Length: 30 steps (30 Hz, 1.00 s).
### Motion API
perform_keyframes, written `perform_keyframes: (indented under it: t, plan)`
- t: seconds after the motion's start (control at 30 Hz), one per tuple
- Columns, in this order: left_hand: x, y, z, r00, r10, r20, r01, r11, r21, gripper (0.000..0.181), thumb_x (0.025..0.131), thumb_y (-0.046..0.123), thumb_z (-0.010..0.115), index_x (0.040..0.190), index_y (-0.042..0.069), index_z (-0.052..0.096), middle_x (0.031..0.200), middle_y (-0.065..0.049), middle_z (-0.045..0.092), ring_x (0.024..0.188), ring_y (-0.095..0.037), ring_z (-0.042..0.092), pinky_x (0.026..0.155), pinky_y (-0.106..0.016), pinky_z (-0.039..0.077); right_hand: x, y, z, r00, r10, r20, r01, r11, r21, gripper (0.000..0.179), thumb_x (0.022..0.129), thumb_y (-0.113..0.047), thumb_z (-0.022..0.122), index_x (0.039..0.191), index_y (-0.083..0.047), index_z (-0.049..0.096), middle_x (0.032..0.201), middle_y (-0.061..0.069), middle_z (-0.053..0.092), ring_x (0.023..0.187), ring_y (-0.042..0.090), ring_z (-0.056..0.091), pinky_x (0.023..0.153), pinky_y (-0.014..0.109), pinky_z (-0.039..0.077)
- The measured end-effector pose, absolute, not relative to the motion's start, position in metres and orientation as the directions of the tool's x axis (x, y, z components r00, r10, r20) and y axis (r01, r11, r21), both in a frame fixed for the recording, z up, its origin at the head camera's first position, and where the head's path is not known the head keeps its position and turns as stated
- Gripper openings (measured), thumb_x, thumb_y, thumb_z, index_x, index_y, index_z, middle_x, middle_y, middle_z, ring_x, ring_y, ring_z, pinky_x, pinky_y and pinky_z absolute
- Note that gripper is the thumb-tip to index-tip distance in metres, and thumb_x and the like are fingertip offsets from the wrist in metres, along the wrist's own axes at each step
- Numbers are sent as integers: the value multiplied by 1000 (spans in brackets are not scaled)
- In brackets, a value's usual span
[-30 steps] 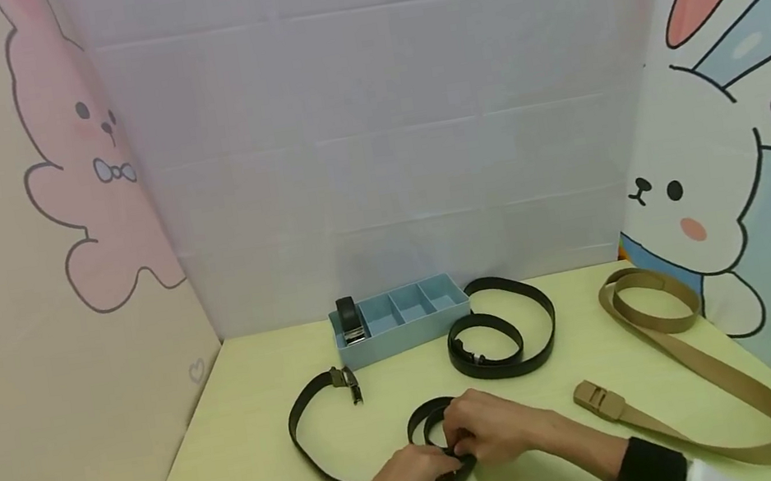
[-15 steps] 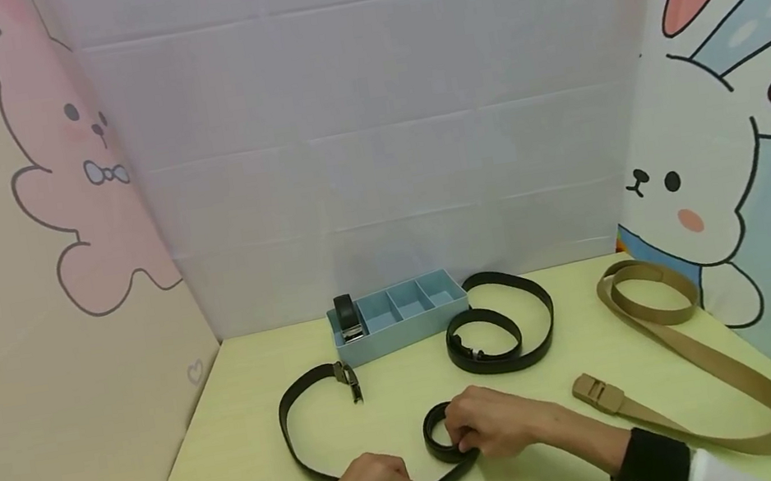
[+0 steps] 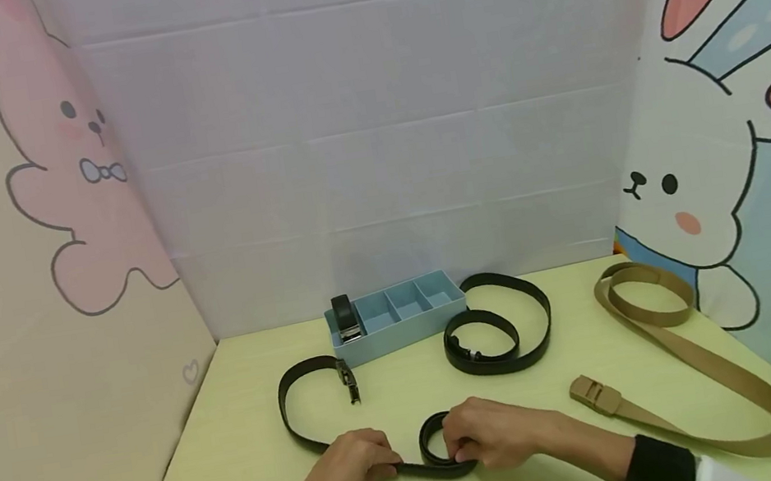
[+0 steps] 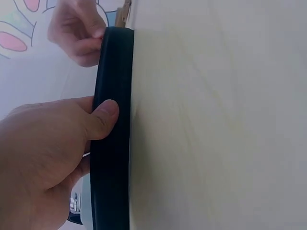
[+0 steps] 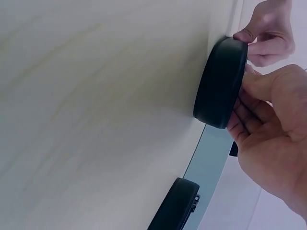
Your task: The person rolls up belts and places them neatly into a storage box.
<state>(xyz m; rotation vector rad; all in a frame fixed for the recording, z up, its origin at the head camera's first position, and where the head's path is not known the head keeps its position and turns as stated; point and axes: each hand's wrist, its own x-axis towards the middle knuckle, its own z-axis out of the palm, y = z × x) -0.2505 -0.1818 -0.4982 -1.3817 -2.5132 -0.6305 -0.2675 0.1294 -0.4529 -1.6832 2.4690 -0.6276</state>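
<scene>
A black belt stands on edge on the table. Its right end is wound into a small coil, and its left end curves back to a metal buckle. My right hand grips the coil, fingers on its inner side; in the right wrist view the rounded end of the coil shows beside the fingers. To its left, my left hand pinches the strap between thumb and fingers. The left wrist view has the left thumb pressed along the outer face of the strap. The fingers behind the strap are partly hidden.
At the back stands a light blue divided box, with a rolled black belt in its left compartment. Another black belt, loosely coiled, lies by the box's right end. A tan webbing belt stretches along the right side.
My left hand has slid leftward along the belt, away from the right hand. The loose outer loop of the coil is gone, leaving a smaller coil and a straighter strap. The right hand barely moved.
</scene>
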Motion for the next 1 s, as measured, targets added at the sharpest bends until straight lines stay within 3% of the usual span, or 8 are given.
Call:
perform_keyframes:
  t: [0.17, 0.33, 0.53, 0.6, 0.67, 0.83, 0.9, 1.0]
  plan:
    - [-256, -179, -497, -559, 743, 369, 829, 489, 271, 19, 90, -3, 90, 97, 15, 90, 91, 8, 80, 85, 5, 70, 76, -7, 53, -265, 133, -454, -410, -903, 128, -861, 337, -380, 16, 108, -8, 73, 96, -18, 76, 91, -7, 72, 85, -8, 54, 92, 19, 55]
    - [-256, -179, -497, -542, 746, 386, 840, 468, 274, 18, 91, -1, 90, 99, 15, 90, 92, 7, 81, 86, 4, 72, 77, -9, 55, -265, 136, -456, -419, -899, 130, -866, 353, -354, 8, 104, -19, 81, 97, -20, 77, 91, -9, 68, 83, -6, 49, 90, 19, 50]
    - [-265, -193, -489, -630, 729, 268, 725, 427, 541, 8, 102, 15, 85, 108, 16, 90, 100, 6, 84, 91, 3, 74, 78, -17, 61, -263, 135, -457, -386, -905, 177, -889, 314, -333, 9, 98, -11, 85, 95, -17, 78, 88, -7, 70, 83, -7, 49, 88, 16, 48]
    - [-275, -199, -485, -667, 694, 273, 701, 459, 546, 12, 105, 11, 81, 113, 12, 89, 105, 1, 85, 94, -3, 76, 81, -23, 64, -262, 134, -457, -369, -911, 184, -900, 301, -314, 10, 97, -10, 86, 94, -17, 78, 87, -8, 71, 84, -6, 49, 87, 15, 48]
    - [-289, -204, -482, -681, 654, 329, 725, 536, 434, 22, 104, -3, 76, 120, 8, 86, 114, -6, 84, 103, -14, 79, 87, -31, 67, -260, 134, -457, -354, -916, 189, -911, 292, -291, 11, 96, -9, 86, 94, -17, 78, 87, -8, 71, 85, -6, 50, 87, 14, 47]
    - [-325, -210, -483, -640, 654, 403, 677, 728, -105, 60, 86, -25, 80, 136, 5, 76, 139, -16, 77, 131, -36, 73, 110, -46, 62, -258, 132, -458, -325, -926, 193, -927, 272, -258, 14, 95, -8, 87, 93, -17, 76, 87, -7, 70, 85, -4, 48, 87, 14, 47]
    - [-336, -211, -484, -627, 678, 384, 650, 727, -221, 56, 84, -20, 86, 133, 6, 78, 136, -14, 78, 130, -34, 74, 111, -45, 62, -257, 131, -459, -319, -928, 192, -929, 266, -256, 14, 95, -7, 87, 93, -17, 76, 88, -7, 70, 85, -4, 48, 88, 14, 48]
    - [-346, -210, -483, -623, 690, 369, 638, 721, -270, 36, 86, -12, 88, 116, 8, 83, 121, -9, 83, 118, -28, 77, 105, -41, 64, -257, 129, -459, -316, -928, 195, -933, 267, -242, 14, 95, -8, 87, 94, -18, 77, 89, -7, 70, 85, -3, 48, 88, 13, 47]
